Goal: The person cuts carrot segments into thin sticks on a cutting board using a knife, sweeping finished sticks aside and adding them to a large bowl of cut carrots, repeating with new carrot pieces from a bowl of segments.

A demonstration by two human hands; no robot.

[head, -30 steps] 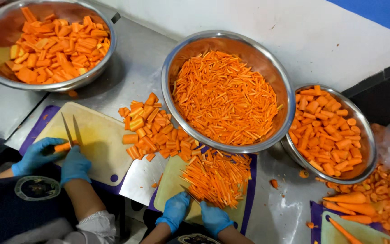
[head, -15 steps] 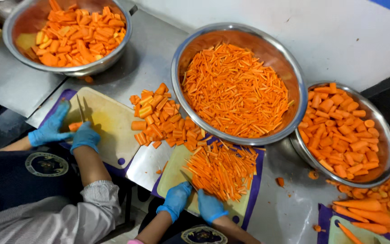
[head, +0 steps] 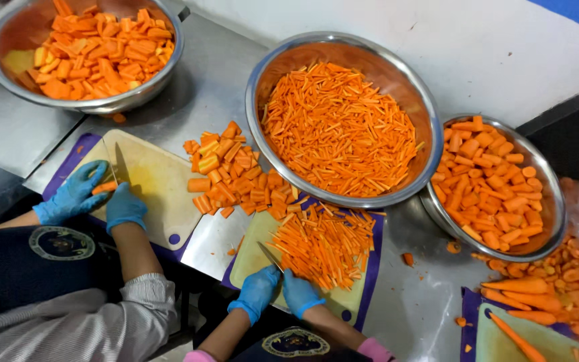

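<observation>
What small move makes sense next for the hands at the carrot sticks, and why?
Probably scrape the carrot sticks toward the big bowl: the pile crowds the cutting board, leaving the left hand and its knife little room.

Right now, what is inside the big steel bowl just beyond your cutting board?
Thin carrot sticks, heaped across most of the big steel bowl. Bare steel wall shows along the far side; the bottom is covered by the sticks.

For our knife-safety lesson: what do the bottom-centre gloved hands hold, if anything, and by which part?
The left hand grips a knife by its handle, blade out; the right hand rests on carrot sticks, gripping nothing visible.
</observation>
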